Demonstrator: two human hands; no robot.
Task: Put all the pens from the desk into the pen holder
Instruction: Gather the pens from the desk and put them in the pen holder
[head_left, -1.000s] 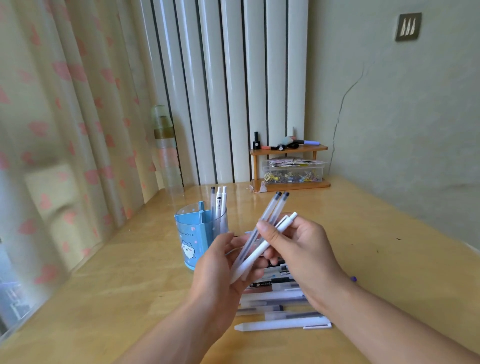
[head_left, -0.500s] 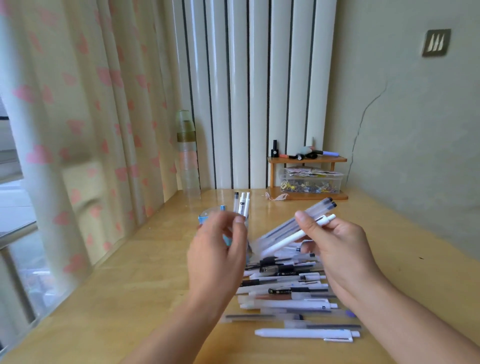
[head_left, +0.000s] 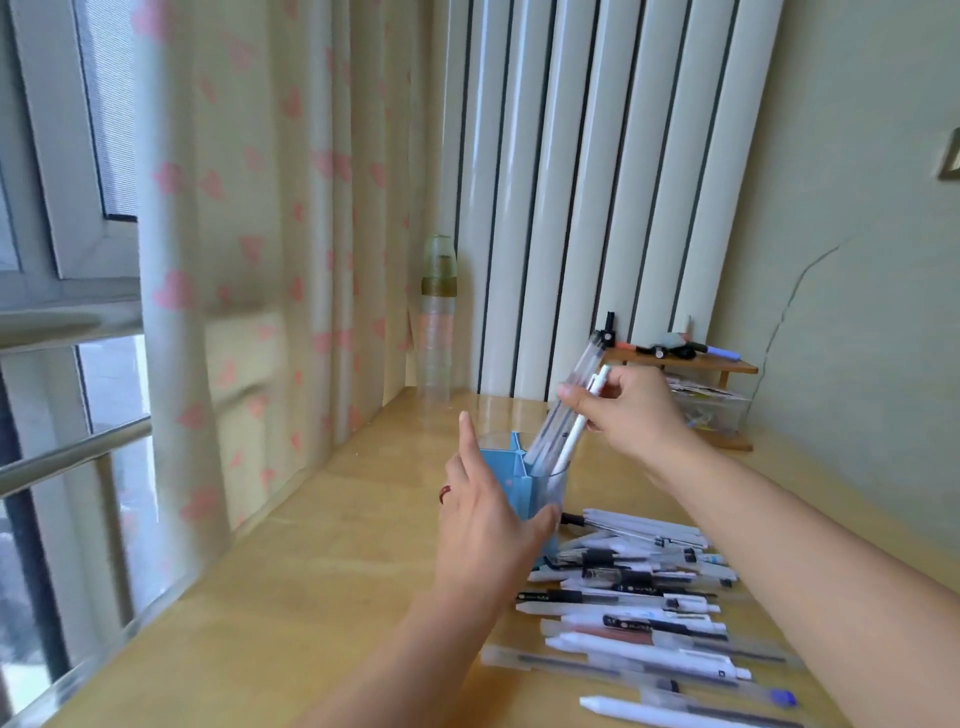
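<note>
A blue pen holder (head_left: 501, 470) with a clear compartment stands on the wooden desk (head_left: 311, 597). My right hand (head_left: 631, 410) grips a bundle of pens (head_left: 563, 421), frosted and white, tilted with their lower ends inside the holder's clear part. My left hand (head_left: 485, 514) rests against the holder's near side, forefinger straight and thumb along its right wall. A heap of several pens (head_left: 639, 597) lies on the desk to the right of the holder, under my right forearm.
A tall clear bottle (head_left: 438, 317) stands in the far corner by the curtain. A small wooden shelf (head_left: 727, 366) with markers and a clip box sits at the back right against the wall. A window rail runs along the left.
My right hand has carried the pen bundle left and tipped it down into the holder. My left hand has let go of the bundle and moved onto the holder. The view has turned left.
</note>
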